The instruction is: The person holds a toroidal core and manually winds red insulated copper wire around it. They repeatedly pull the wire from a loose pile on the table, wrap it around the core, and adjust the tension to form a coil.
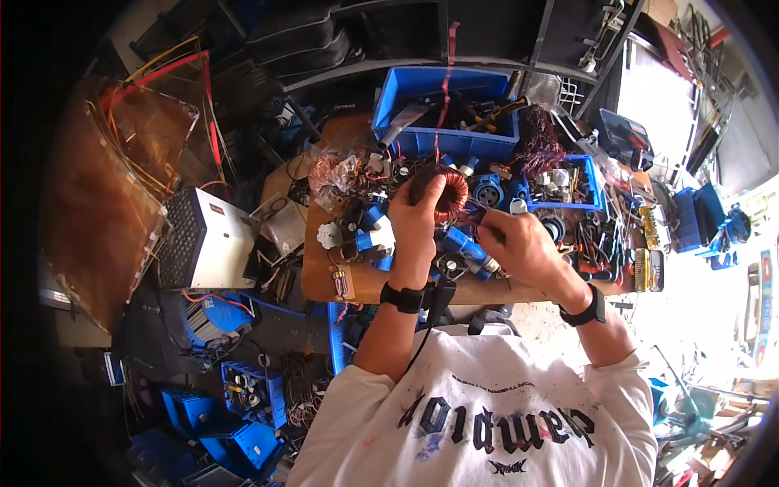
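My left hand grips a ring-shaped coil wound with copper-coloured wire, held up over the workbench. The thumb lies across its near left side, and the fingers are mostly hidden behind it. Just right of the coil, my right hand is closed with its fingers curled inward. Something small and dark shows at its fingertips by the coil's edge, but I cannot make out what it is. Below the hands lies a blue and white industrial plug connector. A round blue socket sits behind them.
A large blue bin of tools stands at the back of the bench. A smaller blue tray holds parts at the right, near several hand tools. Left of the bench is a white metal box; blue crates lie below.
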A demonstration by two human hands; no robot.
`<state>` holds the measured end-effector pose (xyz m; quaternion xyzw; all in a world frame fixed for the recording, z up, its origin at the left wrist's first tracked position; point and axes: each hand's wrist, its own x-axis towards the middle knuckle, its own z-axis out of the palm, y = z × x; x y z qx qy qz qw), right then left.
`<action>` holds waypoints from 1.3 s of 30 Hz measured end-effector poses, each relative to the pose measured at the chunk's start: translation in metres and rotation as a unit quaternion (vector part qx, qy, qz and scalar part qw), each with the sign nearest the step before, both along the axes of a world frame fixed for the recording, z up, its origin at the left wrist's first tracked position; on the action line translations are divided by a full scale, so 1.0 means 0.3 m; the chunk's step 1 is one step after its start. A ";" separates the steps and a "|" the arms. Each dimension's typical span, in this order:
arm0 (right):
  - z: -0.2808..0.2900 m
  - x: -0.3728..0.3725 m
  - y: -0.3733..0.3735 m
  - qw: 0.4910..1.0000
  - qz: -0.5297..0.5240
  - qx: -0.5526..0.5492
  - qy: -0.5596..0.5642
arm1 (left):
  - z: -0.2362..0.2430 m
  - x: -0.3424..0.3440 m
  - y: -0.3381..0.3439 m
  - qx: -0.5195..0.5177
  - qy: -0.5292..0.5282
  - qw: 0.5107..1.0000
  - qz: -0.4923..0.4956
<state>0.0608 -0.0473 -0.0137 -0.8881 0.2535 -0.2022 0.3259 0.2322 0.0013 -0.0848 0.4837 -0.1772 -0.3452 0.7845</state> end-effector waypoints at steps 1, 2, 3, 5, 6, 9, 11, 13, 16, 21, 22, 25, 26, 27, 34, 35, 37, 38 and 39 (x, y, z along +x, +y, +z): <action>-0.002 -0.003 -0.002 1.000 0.006 -0.005 -0.003 | -0.006 0.007 -0.001 -0.004 -0.003 1.000 -0.002; -0.004 -0.006 -0.004 1.000 0.013 -0.010 -0.007 | -0.011 0.015 0.000 -0.009 -0.006 1.000 -0.004; -0.007 -0.009 -0.006 1.000 0.018 -0.014 -0.010 | -0.009 0.018 0.001 -0.013 -0.008 1.000 -0.008; 0.015 -0.018 -0.003 0.999 0.025 -0.023 0.010 | 0.006 0.017 0.009 -0.010 -0.012 1.000 -0.013; 0.024 -0.021 -0.002 0.999 0.028 -0.027 0.019 | 0.021 0.014 0.015 -0.009 -0.014 1.000 -0.015; 0.016 -0.027 -0.010 0.997 0.047 -0.053 0.037 | 0.048 -0.002 0.020 -0.001 -0.040 0.999 -0.004; 0.011 -0.015 -0.009 0.997 0.034 -0.045 0.043 | 0.059 -0.008 0.022 0.011 -0.040 0.999 -0.001; 0.000 0.011 -0.006 0.996 0.025 -0.039 0.070 | 0.058 -0.015 0.017 0.025 -0.059 0.998 0.012; -0.009 0.059 -0.003 0.992 0.021 -0.035 0.120 | 0.025 -0.014 0.002 0.034 -0.101 0.993 0.043; -0.025 0.096 -0.006 0.994 0.023 -0.039 0.098 | 0.042 -0.020 0.001 0.027 -0.092 0.994 0.055; -0.033 0.105 -0.005 0.993 0.022 -0.054 0.102 | 0.036 -0.024 -0.001 0.023 -0.088 0.995 0.050; -0.072 0.134 -0.004 0.991 0.008 -0.073 0.111 | 0.023 -0.041 -0.008 0.027 -0.079 0.996 0.029; -0.091 0.144 -0.008 0.992 -0.004 -0.062 0.113 | 0.020 -0.039 -0.010 0.023 -0.085 0.996 0.027; -0.097 0.151 -0.009 0.992 -0.014 -0.053 0.115 | 0.012 -0.032 -0.011 0.019 -0.090 0.995 0.029; -0.054 0.126 0.001 0.991 -0.039 -0.078 0.105 | 0.026 -0.007 -0.017 0.029 -0.057 0.998 0.025; -0.047 0.123 0.002 0.990 -0.045 -0.076 0.108 | 0.015 0.005 -0.022 0.028 -0.061 0.997 0.034; -0.034 0.111 0.003 0.988 -0.053 -0.080 0.118 | -0.017 0.028 -0.032 0.023 -0.066 0.996 0.048; -0.027 0.106 0.004 0.987 -0.052 -0.086 0.123 | -0.029 0.034 -0.034 0.031 -0.052 0.997 0.041; -0.021 0.104 0.004 0.987 -0.050 -0.090 0.126 | -0.031 0.041 -0.033 0.042 -0.040 0.998 0.035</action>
